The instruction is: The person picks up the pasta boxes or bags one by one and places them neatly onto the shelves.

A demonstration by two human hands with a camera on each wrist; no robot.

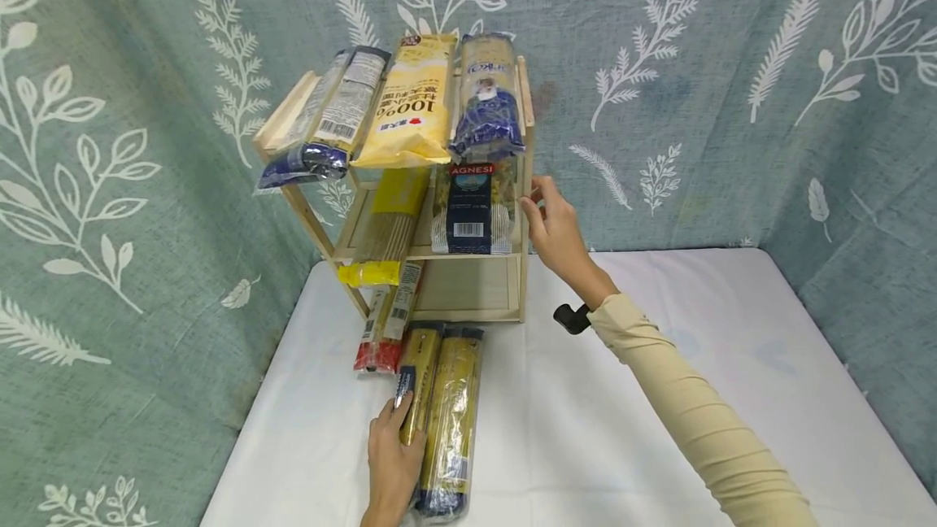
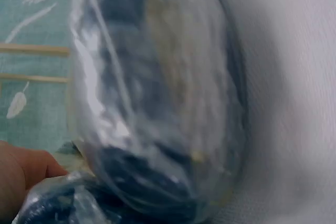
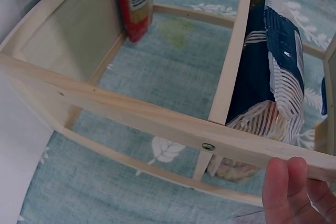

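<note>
My left hand [image 1: 395, 450] grips the left one of two long spaghetti packs [image 1: 420, 348] lying on the white cloth in front of the wooden shelf [image 1: 468, 287]. Beside it, almost touching, lies the second spaghetti pack [image 1: 455, 413]. In the left wrist view a clear and dark-blue pack end [image 2: 157, 93] fills the middle, blurred, with part of my left hand [image 2: 26, 174] at the lower left. My right hand [image 1: 560, 238] holds the shelf's right front upright with thumb and fingers. Its fingertips [image 3: 276, 174] show against that upright in the right wrist view.
The top tier bears a dark-ended pack [image 1: 340, 100], a yellow pack [image 1: 413, 104] and a blue pack [image 1: 486, 96]. A yellow-wrapped noodle pack [image 1: 395, 210] and an Agnesi pasta bag [image 1: 471, 210] occupy the middle tier. A red-ended pack [image 1: 381, 348] juts from the bottom tier.
</note>
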